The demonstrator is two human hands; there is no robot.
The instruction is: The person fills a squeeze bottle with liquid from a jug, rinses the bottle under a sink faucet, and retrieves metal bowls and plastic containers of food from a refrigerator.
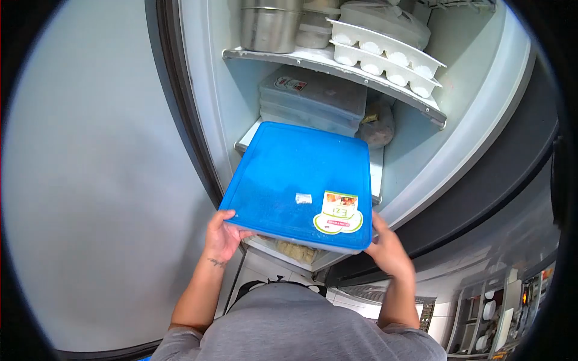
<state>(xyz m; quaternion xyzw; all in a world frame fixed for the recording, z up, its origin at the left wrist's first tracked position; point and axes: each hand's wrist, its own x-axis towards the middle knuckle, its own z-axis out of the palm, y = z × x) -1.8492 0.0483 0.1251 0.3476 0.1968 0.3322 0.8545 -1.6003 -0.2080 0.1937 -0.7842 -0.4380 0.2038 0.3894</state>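
Both of my hands grip a wide food storage container with a blue lid [289, 171], which carries a brand sticker near its front right corner. My left hand [224, 236] is closed on the front left corner, thumb on the lid's edge and fingers underneath. At the front right corner, my right hand [388, 245] is closed on the side; some of its fingers are hidden. The far part of the container reaches over a fridge shelf [376, 171]. Behind it stand clear stacked containers [313, 96] and a plastic bag [377, 125].
On the upper shelf [337, 69] are a steel pot [271, 27], white egg trays [385, 57] and a lidded clear container [385, 21]. A lower level holds a bag of pale food [296, 251]. A fridge door [96, 180] stands at left; a rack [500, 313] is at lower right.
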